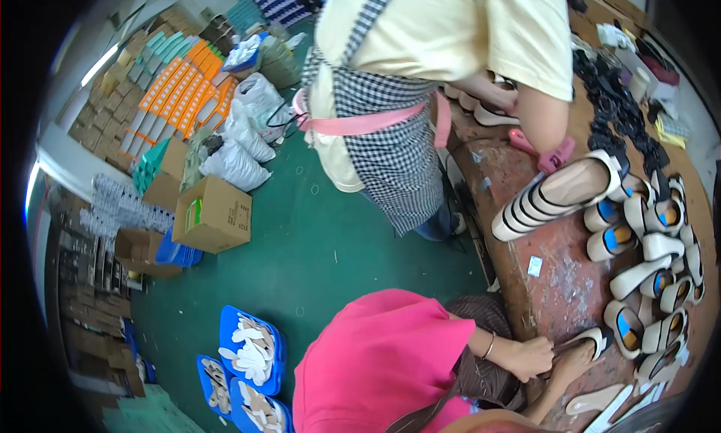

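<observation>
At the lower right, my right hand point(575, 362) grips a pale shoe with black trim point(598, 343) at the edge of the worktable. My left hand point(532, 359), with a bracelet at its wrist, is closed close beside it. Its fingertips meet the near end of the shoe, and what they pinch is hidden. Both hands are over the front edge of the worn red-brown table point(552, 301). Several pale shoes with black trim point(623, 328) lie just past my hands, some with blue inside. Near my right forearm lie a beige insole point(593, 400) and white strips point(610, 410).
A co-worker in a checked apron point(387, 147) stands at the table ahead, near a row of nested pale shoes point(552, 200). Black straps point(612, 102) lie farther back. Blue bins of shoe parts point(251, 350), a cardboard box point(214, 215) and white sacks point(236, 159) stand on the green floor.
</observation>
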The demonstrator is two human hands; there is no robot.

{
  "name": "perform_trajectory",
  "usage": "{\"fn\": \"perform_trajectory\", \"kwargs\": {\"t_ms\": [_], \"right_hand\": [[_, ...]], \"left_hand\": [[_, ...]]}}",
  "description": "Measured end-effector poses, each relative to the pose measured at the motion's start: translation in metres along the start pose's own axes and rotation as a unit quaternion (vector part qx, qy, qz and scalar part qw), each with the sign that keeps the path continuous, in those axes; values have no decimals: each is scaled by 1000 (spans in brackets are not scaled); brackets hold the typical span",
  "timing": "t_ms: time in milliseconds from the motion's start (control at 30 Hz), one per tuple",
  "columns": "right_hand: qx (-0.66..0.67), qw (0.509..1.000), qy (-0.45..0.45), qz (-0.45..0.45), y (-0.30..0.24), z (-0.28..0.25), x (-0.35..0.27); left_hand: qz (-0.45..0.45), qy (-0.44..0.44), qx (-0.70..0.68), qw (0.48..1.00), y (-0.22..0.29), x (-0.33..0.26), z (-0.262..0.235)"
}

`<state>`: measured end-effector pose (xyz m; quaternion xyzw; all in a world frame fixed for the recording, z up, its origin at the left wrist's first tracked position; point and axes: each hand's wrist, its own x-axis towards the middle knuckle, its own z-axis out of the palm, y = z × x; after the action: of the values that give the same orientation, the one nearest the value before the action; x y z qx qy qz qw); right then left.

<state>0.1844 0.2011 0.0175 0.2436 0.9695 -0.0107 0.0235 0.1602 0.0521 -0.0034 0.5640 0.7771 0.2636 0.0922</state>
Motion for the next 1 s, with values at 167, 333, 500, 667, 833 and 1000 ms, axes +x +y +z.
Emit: {"fn": "perform_trajectory", "kwargs": {"t_ms": [167, 333, 500, 667, 833, 1000], "right_hand": [[132, 977, 159, -45, 13, 40, -27], [72, 985, 156, -33, -21, -5, 10], [142, 983, 110, 37, -18, -22, -17], [-39, 981, 158, 101, -32, 1, -6], [25, 995, -64, 69, -20, -21, 35], [-7, 989, 146, 13, -11, 9, 22]], "left_hand": [[5, -40, 8, 999, -1, 0, -48], [-12, -69, 16, 997, -13, 10, -68], [9, -87, -27, 996, -5, 20, -63], [-7, -105, -10, 994, 5, 19, -61], [6, -104, 21, 994, 6, 17, -69], [51, -68, 33, 996, 7, 15, -73]]}}
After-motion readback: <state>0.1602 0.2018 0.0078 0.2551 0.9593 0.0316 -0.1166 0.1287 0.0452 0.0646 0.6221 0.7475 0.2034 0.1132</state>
